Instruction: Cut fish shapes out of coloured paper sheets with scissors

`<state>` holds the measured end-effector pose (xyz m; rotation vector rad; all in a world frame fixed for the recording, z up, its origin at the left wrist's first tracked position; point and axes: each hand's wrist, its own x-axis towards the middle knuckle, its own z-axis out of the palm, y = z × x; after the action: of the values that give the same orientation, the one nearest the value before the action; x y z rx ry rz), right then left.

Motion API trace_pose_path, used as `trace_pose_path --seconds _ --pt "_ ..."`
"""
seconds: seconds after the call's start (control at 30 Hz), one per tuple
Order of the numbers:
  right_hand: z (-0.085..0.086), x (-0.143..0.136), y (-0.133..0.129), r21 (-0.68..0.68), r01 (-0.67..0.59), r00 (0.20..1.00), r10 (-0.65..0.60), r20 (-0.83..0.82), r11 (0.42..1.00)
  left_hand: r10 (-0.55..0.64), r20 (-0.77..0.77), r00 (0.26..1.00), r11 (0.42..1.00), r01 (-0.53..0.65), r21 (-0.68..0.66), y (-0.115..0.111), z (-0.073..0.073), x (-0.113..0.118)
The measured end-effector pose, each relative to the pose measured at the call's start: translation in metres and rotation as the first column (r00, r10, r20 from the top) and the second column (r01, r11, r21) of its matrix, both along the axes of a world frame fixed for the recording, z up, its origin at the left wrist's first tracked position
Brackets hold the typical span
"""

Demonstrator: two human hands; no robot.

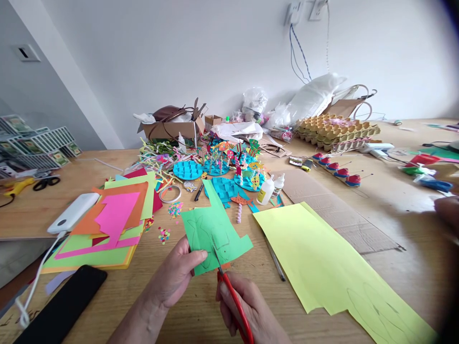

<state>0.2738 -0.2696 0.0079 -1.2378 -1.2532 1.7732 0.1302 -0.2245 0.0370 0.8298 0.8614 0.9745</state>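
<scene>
My left hand [181,267] pinches the lower left corner of a green paper sheet [206,227], thumb on top. Pencil outlines, like fish, are drawn on the sheet, and its upper edge has an irregular cut shape. Red-handled scissors [234,298] are gripped in my right hand [247,301]. Their blades meet the green paper at its lower edge, close to the drawn lines. To the right lies a large yellow-green sheet [304,248], also with pencil outlines. A pencil [275,260] rests partly beneath its left edge.
Stacked coloured paper [124,217], a white power bank [72,213] and a black phone [60,306] lie left. Glue bottles [266,191], blue discs [188,170] and paper fish stand behind. Egg cartons [330,131] and flat cardboard [333,210] are right. Another person's hand [448,210] shows at the right edge.
</scene>
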Motion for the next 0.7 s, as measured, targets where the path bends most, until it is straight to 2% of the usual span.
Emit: trace_pose_path --seconds 0.3,0.47,0.7 --pt "-0.010 0.001 -0.005 0.067 0.004 1.000 -0.002 -0.024 0.998 0.000 -0.001 1.000 1.000 0.000 0.012 0.002 -0.001 0.002" --pt "-0.014 0.001 -0.003 0.079 -0.007 1.000 0.009 -0.024 0.997 0.017 -0.037 0.999 1.000 -0.016 0.019 0.002 -0.006 -0.002" --pt "-0.016 0.000 -0.003 0.070 -0.016 1.000 0.016 0.000 0.997 0.071 -0.078 0.994 0.997 -0.069 0.036 0.002 -0.003 -0.002"
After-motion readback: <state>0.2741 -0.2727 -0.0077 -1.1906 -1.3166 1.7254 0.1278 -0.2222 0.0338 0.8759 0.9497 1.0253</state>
